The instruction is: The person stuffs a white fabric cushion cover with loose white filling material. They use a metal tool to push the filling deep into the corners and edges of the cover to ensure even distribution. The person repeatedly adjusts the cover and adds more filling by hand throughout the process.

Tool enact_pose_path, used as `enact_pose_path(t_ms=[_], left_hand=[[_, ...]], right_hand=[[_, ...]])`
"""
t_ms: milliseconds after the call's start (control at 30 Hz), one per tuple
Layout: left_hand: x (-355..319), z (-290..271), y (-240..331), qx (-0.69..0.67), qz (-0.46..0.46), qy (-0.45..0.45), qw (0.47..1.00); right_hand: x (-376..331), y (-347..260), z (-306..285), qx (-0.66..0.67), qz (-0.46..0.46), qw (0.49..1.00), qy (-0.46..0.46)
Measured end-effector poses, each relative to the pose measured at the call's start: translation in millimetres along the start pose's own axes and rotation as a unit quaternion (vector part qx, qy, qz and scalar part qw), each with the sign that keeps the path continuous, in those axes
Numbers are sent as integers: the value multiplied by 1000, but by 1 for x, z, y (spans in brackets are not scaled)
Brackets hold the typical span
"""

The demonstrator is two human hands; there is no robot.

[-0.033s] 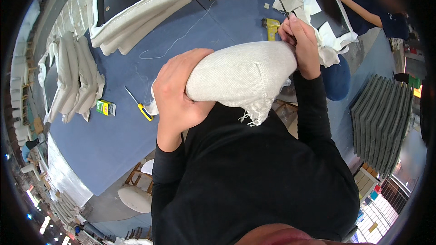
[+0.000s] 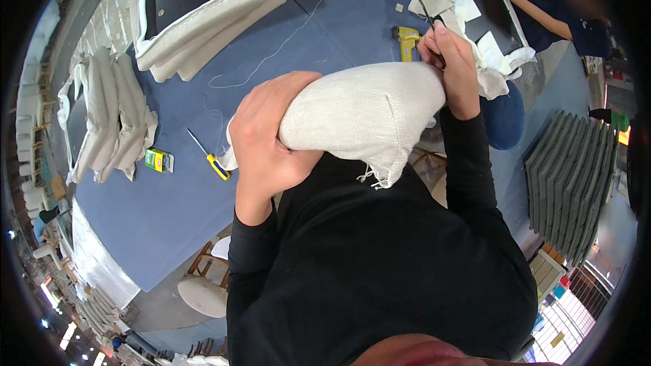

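Observation:
I hold a beige woven fabric-covered cushion in front of my chest, above the edge of the blue table. My left hand wraps around its left end, fingers curled over the cloth. My right hand is closed at the cushion's far right end, and a thin dark tool sticks up out of its fingers. Frayed threads hang from the cushion's lower edge. Both of my sleeves are black.
A yellow-handled screwdriver and a small green box lie on the table. A yellow staple gun sits behind the cushion. Beige upholstered panels lie at the back and left. Another person works at the far right. Grey panels are stacked on the right.

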State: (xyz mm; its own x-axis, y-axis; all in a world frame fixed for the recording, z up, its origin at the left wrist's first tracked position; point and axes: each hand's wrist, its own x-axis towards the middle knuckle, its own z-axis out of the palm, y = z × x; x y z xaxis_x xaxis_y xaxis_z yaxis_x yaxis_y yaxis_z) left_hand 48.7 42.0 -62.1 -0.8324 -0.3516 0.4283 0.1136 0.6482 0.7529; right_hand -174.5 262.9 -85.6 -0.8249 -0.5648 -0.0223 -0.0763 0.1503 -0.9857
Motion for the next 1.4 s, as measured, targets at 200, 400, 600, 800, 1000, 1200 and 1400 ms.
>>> enact_pose_path(t_ms=[200, 400, 600, 800, 1000, 1200, 1400], left_hand=[[8, -5, -9, -23, 51, -52, 997], [25, -27, -29, -63, 96, -191, 975], [73, -35, -24, -340, -9, -252, 906], [167, -4, 40, -349, -65, -66, 933], [215, 16, 37, -268, -74, 199, 940], [215, 45, -5, -44, -118, -42, 991], [230, 79, -23, 84, -15, -354, 931]], right_hand=[[-22, 5, -2, -78, -2, 996, -35], [-16, -11, 10, -102, 12, 977, -186], [45, -99, 27, -90, -198, 960, -174], [111, -166, 47, -164, -373, 875, -262], [172, -148, 43, -83, -418, 883, -198], [276, -88, -23, -187, -302, 935, -24], [362, -71, -18, -182, -285, 937, 88]])
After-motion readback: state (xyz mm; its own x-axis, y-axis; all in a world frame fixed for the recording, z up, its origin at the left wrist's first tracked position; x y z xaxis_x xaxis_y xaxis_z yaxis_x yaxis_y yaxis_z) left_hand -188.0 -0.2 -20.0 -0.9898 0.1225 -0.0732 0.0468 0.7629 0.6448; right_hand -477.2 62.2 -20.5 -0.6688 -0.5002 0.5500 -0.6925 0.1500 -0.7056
